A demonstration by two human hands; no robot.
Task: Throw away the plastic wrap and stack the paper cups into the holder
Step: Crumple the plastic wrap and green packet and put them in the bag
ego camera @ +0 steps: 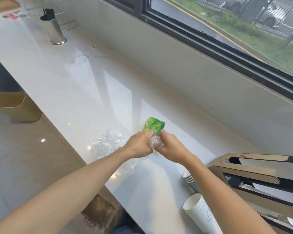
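Note:
Both hands meet over the white counter (74, 85). My left hand (139, 144) and my right hand (169, 146) are closed together on crumpled plastic wrap (156, 142), clear in the middle with a green printed end (154, 124) sticking out beyond the fingers. More clear wrap (107, 146) lies loose on the counter to the left of my left hand. A stack of white paper cups (198, 211) lies on its side near the front right, and a second stack with blue sides (189, 179) sits beside the cup holder (243, 174).
A tan waste bin (15, 107) stands on the floor left of the counter. A metal cylinder holding black sticks (55, 29) stands far back, with a thin white cable (96, 51) near it. A paper bag (100, 215) sits on the floor. A window runs along the right wall.

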